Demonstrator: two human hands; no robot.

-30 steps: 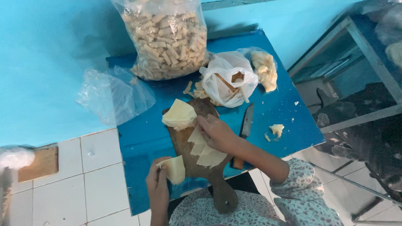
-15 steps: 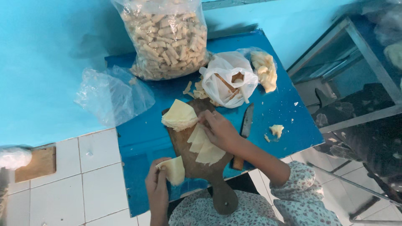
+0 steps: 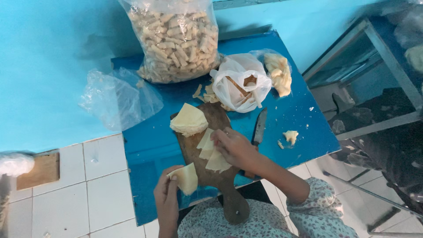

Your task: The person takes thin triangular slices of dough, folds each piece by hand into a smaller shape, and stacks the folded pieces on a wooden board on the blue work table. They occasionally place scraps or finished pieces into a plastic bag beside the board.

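Nearest the camera: the left hand (image 3: 167,196) grips a folded pale-yellow dough sheet (image 3: 186,177) by its lower edge, fingers curled round it. It is held off the left edge of the board, just above the blue tabletop (image 3: 145,150), so it stays apart from the unworked sheets.

Beside it, the dark brown wooden paddle-shaped cutting board (image 3: 211,163) lies with its handle pointing toward the person, overhanging the tabletop's near edge. The wood looks worn and matte.

The right hand (image 3: 233,147) lies flat with fingers spread, pressing down on a fan of thin pale-yellow dough sheets (image 3: 213,154) on the middle of the board; it grasps nothing, only pins them. The sheets are thin, soft-edged and roughly triangular, overlapping one another.

Further up the board, a squarish stack of pale-yellow dough sheets (image 3: 188,119) sits on the far left corner, within reach.

Just right of the board, a dark-bladed knife (image 3: 259,128) lies on the tabletop, and a small crumpled dough scrap (image 3: 291,136) sits near it.

Beyond: a white crumpled plastic bag (image 3: 240,83), a clear bag holding a pale dough lump (image 3: 280,72), an empty clear plastic bag (image 3: 119,97) hanging off the left edge.

Farthest: a large clear bag of short tan rolled sticks (image 3: 176,39), upright against the turquoise wall (image 3: 48,57).
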